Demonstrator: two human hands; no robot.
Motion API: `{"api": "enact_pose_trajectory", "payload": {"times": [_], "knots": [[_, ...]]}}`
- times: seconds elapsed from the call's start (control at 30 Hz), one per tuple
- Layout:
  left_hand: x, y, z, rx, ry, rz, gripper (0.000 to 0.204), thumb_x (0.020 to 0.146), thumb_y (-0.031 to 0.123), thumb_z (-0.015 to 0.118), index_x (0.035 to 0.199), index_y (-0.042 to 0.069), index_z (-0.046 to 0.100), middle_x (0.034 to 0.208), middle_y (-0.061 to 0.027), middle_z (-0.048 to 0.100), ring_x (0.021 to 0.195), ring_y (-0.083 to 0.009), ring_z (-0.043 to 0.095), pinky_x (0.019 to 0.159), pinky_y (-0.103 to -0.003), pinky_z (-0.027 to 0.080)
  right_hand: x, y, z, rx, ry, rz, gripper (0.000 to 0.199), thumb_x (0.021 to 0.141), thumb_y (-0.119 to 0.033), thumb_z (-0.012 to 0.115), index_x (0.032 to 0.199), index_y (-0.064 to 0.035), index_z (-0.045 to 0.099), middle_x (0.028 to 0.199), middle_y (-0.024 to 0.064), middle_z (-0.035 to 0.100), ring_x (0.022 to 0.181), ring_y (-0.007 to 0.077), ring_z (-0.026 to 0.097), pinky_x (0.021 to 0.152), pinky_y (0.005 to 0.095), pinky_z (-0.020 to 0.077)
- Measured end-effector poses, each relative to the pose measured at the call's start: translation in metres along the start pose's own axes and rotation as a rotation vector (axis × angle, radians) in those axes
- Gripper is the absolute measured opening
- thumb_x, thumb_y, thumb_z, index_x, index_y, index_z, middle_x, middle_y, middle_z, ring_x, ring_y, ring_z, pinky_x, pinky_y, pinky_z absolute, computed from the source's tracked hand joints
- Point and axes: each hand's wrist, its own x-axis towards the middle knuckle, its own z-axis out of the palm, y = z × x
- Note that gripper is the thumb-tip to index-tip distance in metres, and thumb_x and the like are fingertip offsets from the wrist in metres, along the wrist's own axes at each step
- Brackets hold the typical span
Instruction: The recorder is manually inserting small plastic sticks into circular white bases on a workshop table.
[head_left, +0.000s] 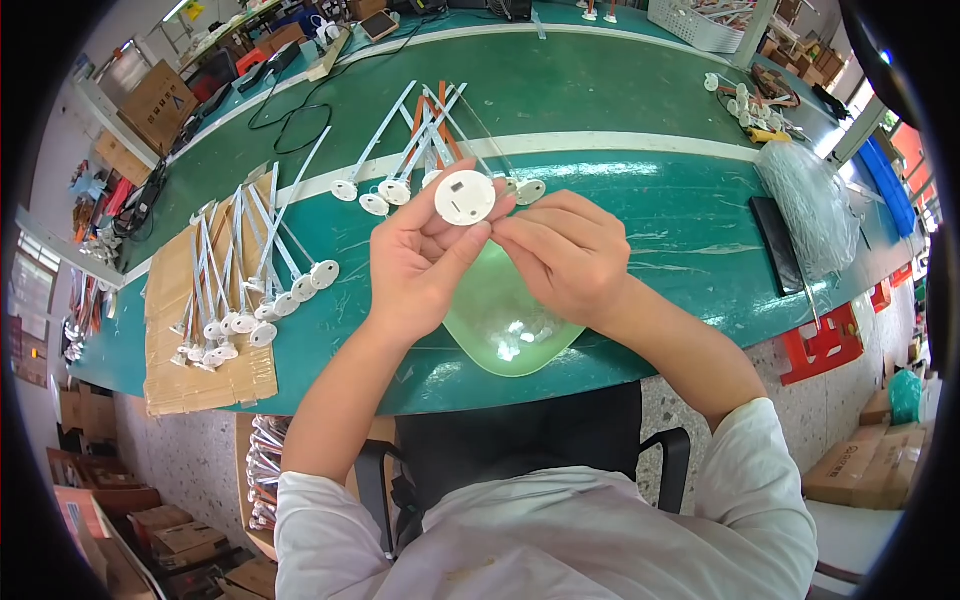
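My left hand (425, 245) grips a round white plastic disc (465, 197) by its edge, its face with small dark slots turned toward me. Fingers pinched together, my right hand (570, 250) meets the left thumb just below the disc's rim; anything between its fingertips is too small to make out. Beneath both hands lies a light green, glossy, bowl-like thing (510, 325), partly covered by them. Just beyond the hands, several long pale and orange strips (405, 150) with white round ends rest on the green table (640, 270).
On the left, a cardboard sheet (165, 330) carries many similar strips (235, 270). A clear plastic bag (810, 210) and a black flat object (775, 245) lie at the right. More white-ended pieces (745, 105) sit at the far right. A black chair (520, 440) stands against the table's near edge.
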Motion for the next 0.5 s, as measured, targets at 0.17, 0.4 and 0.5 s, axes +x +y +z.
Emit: {"api": "enact_pose_trajectory", "payload": {"times": [0.17, 0.4, 0.5], "knots": [[0.001, -0.002, -0.002, 0.064, -0.031, 0.010, 0.053, 0.097, -0.008, 0.060, 0.148, -0.005, 0.046, 0.134, -0.0200, 0.065, 0.128, -0.0261, 0.062, 0.109, -0.039, 0.051, 0.002, -0.008, -0.005, -0.001, -0.021, 0.169, 0.024, 0.070, 0.003, 0.080, 0.092, -0.0054, 0.074, 0.082, 0.0065, 0.071, 0.067, 0.0232, 0.066, 0.057, 0.0326, 0.0541], [-0.001, -0.002, -0.003, -0.053, -0.058, -0.029, 0.047, 0.107, 0.011, 0.052, 0.150, -0.005, 0.044, 0.134, -0.0177, 0.065, 0.126, -0.0253, 0.063, 0.110, -0.040, 0.050, 0.003, -0.005, -0.007, 0.027, -0.010, 0.103, 0.023, 0.072, 0.003, 0.081, 0.093, -0.0045, 0.077, 0.087, 0.0085, 0.075, 0.072, 0.0242, 0.073, 0.060, 0.0315, 0.0575], [-0.002, 0.000, -0.006, -0.071, -0.128, 0.034, 0.052, 0.112, 0.025, 0.039, 0.152, -0.008, 0.039, 0.142, -0.0264, 0.058, 0.132, -0.0330, 0.059, 0.112, -0.046, 0.049, 0.005, -0.006, -0.011, 0.073, -0.005, 0.110, 0.021, 0.075, 0.003, 0.080, 0.094, -0.0041, 0.077, 0.087, 0.0097, 0.075, 0.072, 0.0249, 0.074, 0.060, 0.0309, 0.0578]]}}
